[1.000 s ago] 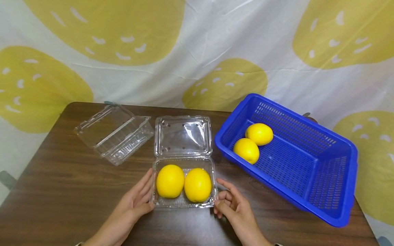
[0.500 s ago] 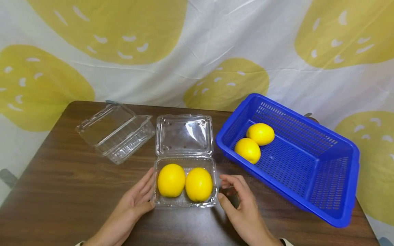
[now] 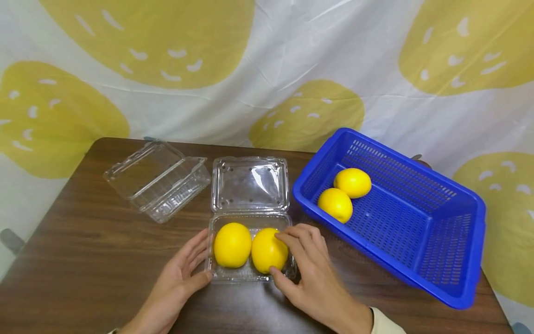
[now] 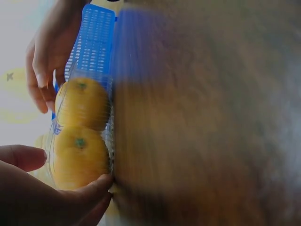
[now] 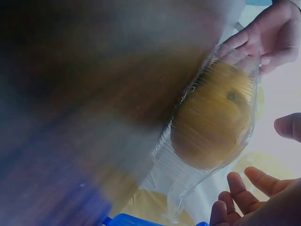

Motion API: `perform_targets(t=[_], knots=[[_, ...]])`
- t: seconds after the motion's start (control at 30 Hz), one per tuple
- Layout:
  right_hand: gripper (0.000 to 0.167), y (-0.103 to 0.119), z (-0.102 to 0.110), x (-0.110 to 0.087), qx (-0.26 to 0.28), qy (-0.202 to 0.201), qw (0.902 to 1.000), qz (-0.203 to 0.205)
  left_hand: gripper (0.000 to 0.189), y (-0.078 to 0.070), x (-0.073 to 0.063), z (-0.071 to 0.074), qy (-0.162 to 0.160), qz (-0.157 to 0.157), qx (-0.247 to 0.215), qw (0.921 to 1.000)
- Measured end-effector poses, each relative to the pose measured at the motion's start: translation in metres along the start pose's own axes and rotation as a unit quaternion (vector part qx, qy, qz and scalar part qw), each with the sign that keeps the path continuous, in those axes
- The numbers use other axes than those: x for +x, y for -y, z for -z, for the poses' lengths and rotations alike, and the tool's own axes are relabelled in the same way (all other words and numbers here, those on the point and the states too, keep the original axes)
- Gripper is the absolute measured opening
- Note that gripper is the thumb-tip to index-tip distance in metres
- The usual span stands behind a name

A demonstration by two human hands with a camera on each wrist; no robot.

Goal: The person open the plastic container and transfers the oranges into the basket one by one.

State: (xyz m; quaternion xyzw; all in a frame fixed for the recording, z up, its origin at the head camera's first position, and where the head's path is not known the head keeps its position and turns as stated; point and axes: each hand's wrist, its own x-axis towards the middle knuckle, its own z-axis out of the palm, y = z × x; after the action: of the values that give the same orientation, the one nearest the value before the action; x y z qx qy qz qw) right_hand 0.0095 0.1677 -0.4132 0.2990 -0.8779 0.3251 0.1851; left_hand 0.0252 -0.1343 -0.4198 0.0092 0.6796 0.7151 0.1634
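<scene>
Two round yellow oranges, a left one [image 3: 232,245] and a right one [image 3: 269,250], sit side by side in a clear plastic clamshell box [image 3: 250,218]. Its lid [image 3: 249,184] is folded back on the table. My left hand [image 3: 179,278] rests at the left end of the box, with the fingers along the side and the thumb at the front corner. Over the right orange is my right hand [image 3: 306,266], thumb and fingers spread, fingertips overlapping the fruit in the head view. In the right wrist view, spread fingers [image 5: 242,193] show around the level of the rim.
A blue plastic basket [image 3: 400,208] stands at the right, with two more oranges [image 3: 344,197] in its left end. Another clear clamshell box [image 3: 160,183] lies opened at the back left. A patterned cloth [image 3: 200,111] hangs behind the brown table [image 3: 83,260].
My right hand has left the right side of the box and moved left over the right orange. The left hand stays by the box, which has hardly shifted.
</scene>
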Motion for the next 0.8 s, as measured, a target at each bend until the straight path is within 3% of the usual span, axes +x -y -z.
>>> perform_targets(t=[0.27,0.57,0.8], knots=[[0.058,-0.001,-0.009,0.015,-0.013,0.017,0.9996,0.018,0.084,0.001,0.0,-0.001,-0.013,0.002,0.009,0.9999],[0.064,0.002,-0.022,0.03,-0.034,0.082,0.996,-0.003,0.083,0.0,-0.001,-0.002,-0.015,0.007,0.014,0.9998],[0.071,0.004,-0.032,0.036,-0.061,0.101,0.9929,0.02,0.084,-0.001,-0.001,-0.003,-0.012,0.013,0.014,0.9998]])
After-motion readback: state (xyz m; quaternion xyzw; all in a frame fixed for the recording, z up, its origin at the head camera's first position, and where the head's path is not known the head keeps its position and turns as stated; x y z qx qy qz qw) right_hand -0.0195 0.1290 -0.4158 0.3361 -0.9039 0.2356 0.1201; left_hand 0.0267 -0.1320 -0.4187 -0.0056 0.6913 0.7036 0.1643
